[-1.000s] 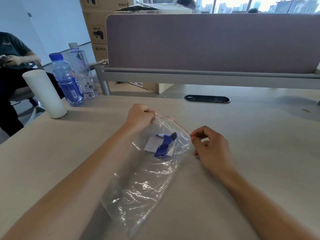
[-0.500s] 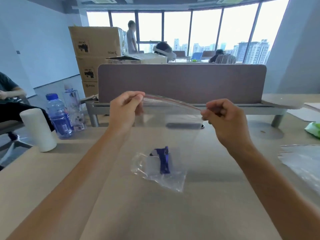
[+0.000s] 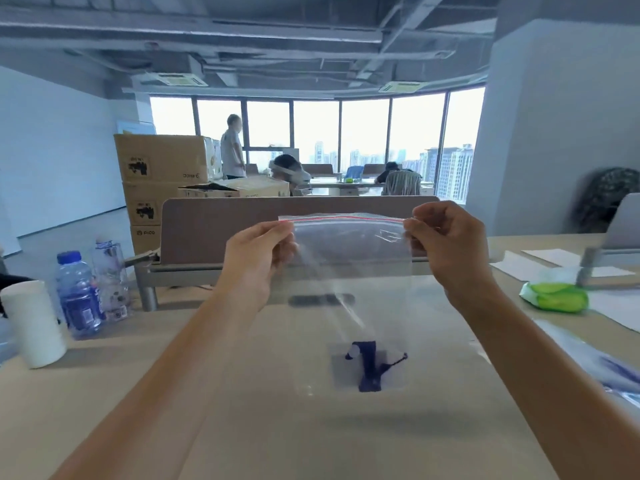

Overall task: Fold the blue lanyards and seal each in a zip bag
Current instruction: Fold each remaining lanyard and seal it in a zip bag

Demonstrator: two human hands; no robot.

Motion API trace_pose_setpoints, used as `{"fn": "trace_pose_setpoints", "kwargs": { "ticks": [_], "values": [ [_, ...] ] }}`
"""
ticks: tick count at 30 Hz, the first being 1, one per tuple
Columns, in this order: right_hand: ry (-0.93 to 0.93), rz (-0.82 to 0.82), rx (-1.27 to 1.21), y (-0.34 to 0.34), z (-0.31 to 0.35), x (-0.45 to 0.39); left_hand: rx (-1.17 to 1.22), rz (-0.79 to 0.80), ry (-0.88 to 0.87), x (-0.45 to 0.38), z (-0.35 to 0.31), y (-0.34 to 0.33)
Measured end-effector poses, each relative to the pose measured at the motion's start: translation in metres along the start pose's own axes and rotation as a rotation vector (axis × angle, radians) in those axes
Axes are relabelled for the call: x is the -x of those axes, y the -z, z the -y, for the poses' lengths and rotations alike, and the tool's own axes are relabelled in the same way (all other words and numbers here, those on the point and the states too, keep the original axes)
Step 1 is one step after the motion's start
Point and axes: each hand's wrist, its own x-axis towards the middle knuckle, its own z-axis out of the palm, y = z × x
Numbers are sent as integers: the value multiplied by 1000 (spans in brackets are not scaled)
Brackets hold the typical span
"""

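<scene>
A clear zip bag [image 3: 349, 271] with a red zip line hangs upright above the desk, held by its top corners. My left hand [image 3: 258, 261] pinches the left end of the zip strip and my right hand [image 3: 446, 244] pinches the right end. The folded blue lanyard [image 3: 369, 365] with a white card lies at the bottom of the bag, just above the desk [image 3: 242, 410].
At the left stand a white paper roll [image 3: 33, 323] and two water bottles [image 3: 81, 292]. A green pack [image 3: 554, 296] and papers lie at the right, with more clear bags [image 3: 602, 365] near the right edge. A grey divider panel [image 3: 214, 226] runs behind the desk.
The bag went from lying flat on the desk to hanging in the air. Both hands rose with its zip ends, spread wider, and the lanyard slid to the bottom.
</scene>
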Motion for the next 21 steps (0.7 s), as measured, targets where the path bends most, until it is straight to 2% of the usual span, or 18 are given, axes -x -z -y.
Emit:
{"fn": "trace_pose_setpoints", "kwargs": {
  "ticks": [8, 13, 16, 18, 21],
  "values": [
    [76, -26, -23, 45, 3, -9, -33, 122, -67, 10, 9, -24],
    [85, -96, 24, 62, 4, -12, -63, 150, -110, 20, 12, -39],
    [102, -146, 118, 63, 1, -11, -169, 159, -200, 27, 14, -48],
    [139, -83, 173, 60, 6, -7, -260, 199, -275, 34, 15, -55],
    [206, 228, 264, 47, 16, 0, -344, 252, -355, 43, 17, -67]
  ]
}}
